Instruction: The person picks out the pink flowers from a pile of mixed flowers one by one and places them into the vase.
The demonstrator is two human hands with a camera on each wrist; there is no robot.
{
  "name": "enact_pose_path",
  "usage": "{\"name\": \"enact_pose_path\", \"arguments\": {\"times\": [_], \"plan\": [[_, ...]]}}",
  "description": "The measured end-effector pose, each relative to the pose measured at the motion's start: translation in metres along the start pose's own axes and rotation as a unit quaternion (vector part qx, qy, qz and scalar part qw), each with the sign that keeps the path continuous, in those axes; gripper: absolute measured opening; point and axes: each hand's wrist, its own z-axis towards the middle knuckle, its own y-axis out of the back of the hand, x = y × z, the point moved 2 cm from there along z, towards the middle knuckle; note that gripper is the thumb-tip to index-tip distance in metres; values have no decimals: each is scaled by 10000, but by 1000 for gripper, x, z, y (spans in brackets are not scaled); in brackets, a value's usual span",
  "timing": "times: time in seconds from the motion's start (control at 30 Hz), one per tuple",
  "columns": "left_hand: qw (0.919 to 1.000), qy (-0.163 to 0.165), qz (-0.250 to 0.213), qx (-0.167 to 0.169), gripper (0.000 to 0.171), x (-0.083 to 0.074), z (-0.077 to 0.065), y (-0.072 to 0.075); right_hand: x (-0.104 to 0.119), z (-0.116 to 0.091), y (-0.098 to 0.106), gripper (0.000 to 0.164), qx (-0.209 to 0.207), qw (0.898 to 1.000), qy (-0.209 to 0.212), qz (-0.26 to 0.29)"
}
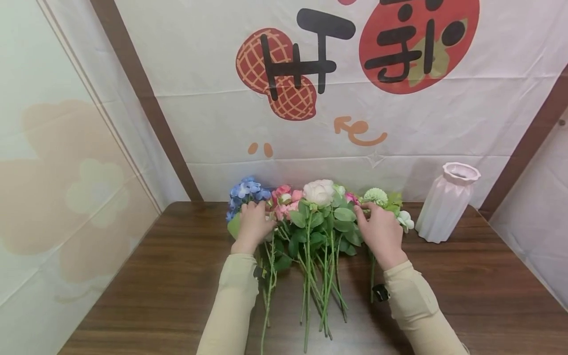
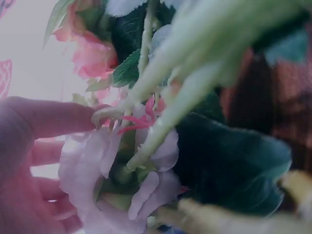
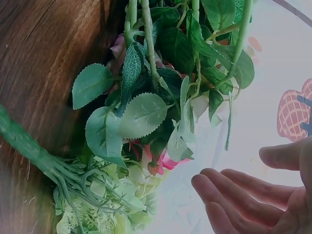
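In the head view my left hand (image 1: 254, 226) is over the left end of a row of artificial flowers, beside the blue hydrangea (image 1: 246, 191) and the pink flowers (image 1: 286, 202). The left wrist view shows its extended fingers (image 2: 63, 118) at the edge of a pale flower (image 2: 83, 170), some fingertips hidden behind petals. My right hand (image 1: 380, 230) is at the right end, near a round pale-green flower (image 1: 375, 196). Its fingers (image 3: 243, 195) are spread apart with nothing between them in the right wrist view. A large white-pink rose (image 1: 318, 192) lies between the hands.
Several green stems (image 1: 307, 296) point toward the front of the brown wooden table (image 1: 177, 291). A pale pink ribbed vase (image 1: 448, 202) stands upright at the back right. Behind the table hangs a printed white cloth (image 1: 213, 118).
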Motion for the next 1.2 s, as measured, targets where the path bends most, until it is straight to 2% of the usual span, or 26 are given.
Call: {"name": "enact_pose_path", "arguments": {"times": [0.1,0.27,0.4,0.5,0.7,0.8,0.9,1.03,1.2], "plan": [[9993,-270,100,-223,50,-3,3,-4,-1,0,0,41,-2,10000,25,12],[9951,-859,26,-487,18,-17,2,-8,-1,1,1,40,-2,10000,2,10],[9939,-1002,47,-455,4,-26,-1,-10,-1,1,3,40,20,10000,16,4],[9949,-978,122,-202,7,-30,-3,-12,-2,1,3,39,33,10000,12,14],[9954,-836,-24,471,29,-38,-5,-20,-2,-1,3,38,76,9999,-28,76],[9945,-765,-24,716,31,-41,-7,-22,-2,-1,3,38,88,9999,-34,95],[9949,-655,348,678,24,-42,-8,-21,-2,0,3,38,97,9999,-64,89],[9936,-497,943,374,11,-41,-11,-19,-2,0,4,39,141,9998,-109,79],[9898,-252,1396,121,13,-42,-12,-19,-2,0,6,40,128,9999,-82,81]]}}
